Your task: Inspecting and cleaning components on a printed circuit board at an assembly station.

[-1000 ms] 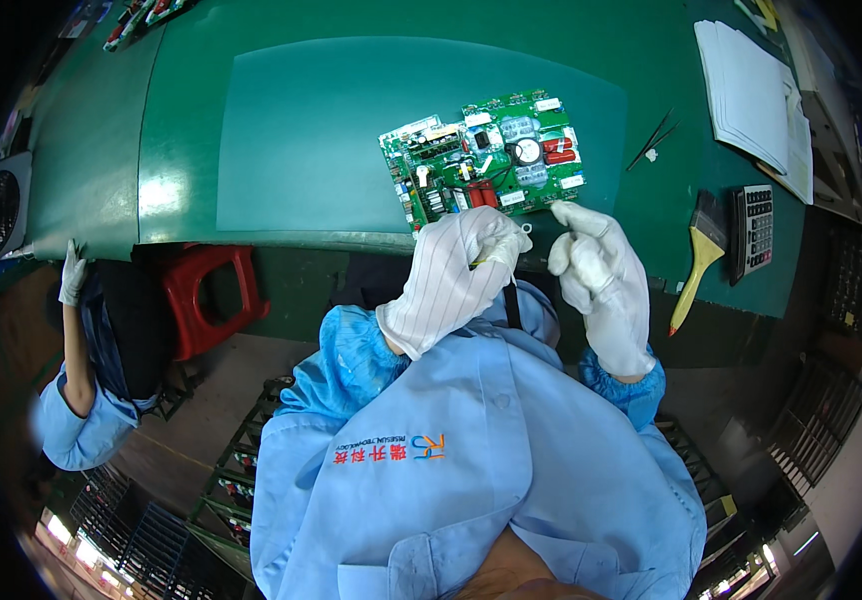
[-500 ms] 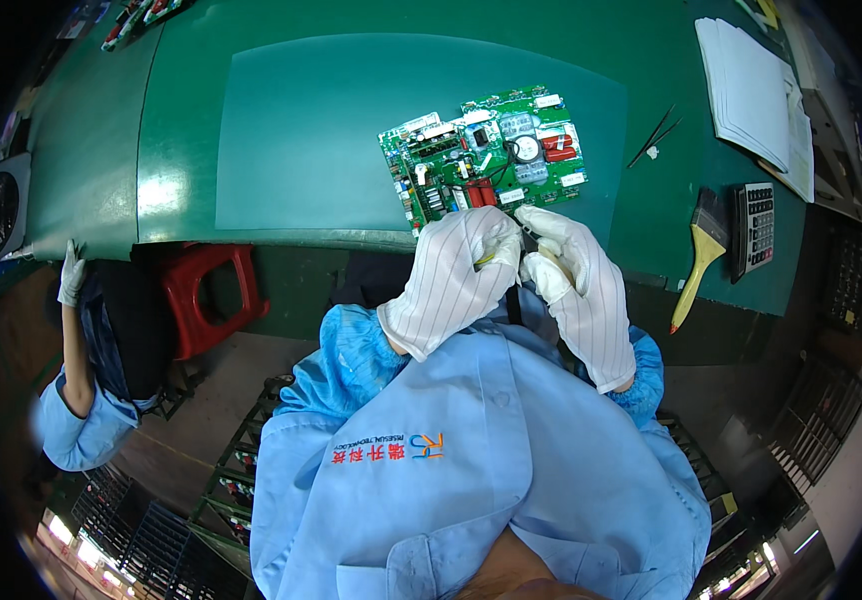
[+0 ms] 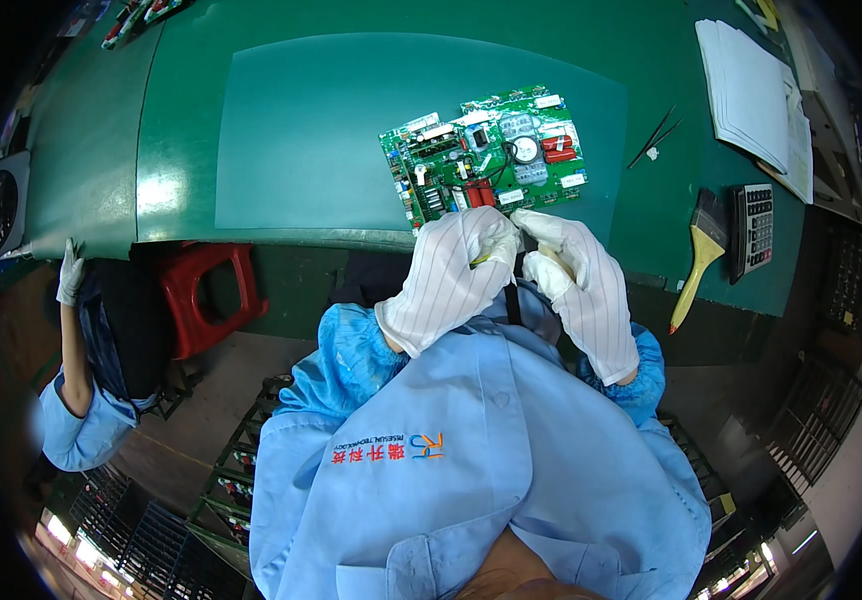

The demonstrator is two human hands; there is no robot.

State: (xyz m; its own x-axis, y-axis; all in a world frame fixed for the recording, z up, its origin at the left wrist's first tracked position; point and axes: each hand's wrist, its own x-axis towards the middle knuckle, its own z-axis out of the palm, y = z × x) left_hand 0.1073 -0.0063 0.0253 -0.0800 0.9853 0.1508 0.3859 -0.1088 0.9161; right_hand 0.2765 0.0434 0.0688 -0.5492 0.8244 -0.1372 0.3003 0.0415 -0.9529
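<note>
A green circuit board (image 3: 486,160) lies on the mat near the table's front edge, crowded with red, black and white parts and a round white-topped one. My left hand (image 3: 459,265), in a white striped glove, is closed just in front of the board's near edge. A bit of yellow shows between its thumb and fingers, too small to name. Close beside it, my right hand (image 3: 576,285), gloved alike, has its fingers bent in a pinch. The fingertips of both hands almost meet, and whatever lies between them is hidden by the gloves.
Tweezers (image 3: 656,137) lie right of the board, beside a small white scrap. Farther right are a yellow-handled brush (image 3: 703,258), a calculator (image 3: 753,230) and papers (image 3: 746,95). A red stool (image 3: 213,300) and another person's gloved hand (image 3: 71,272) are at the left.
My right hand has shifted slightly toward the left, and its fingertips are nearer my left hand. The board stays where it was.
</note>
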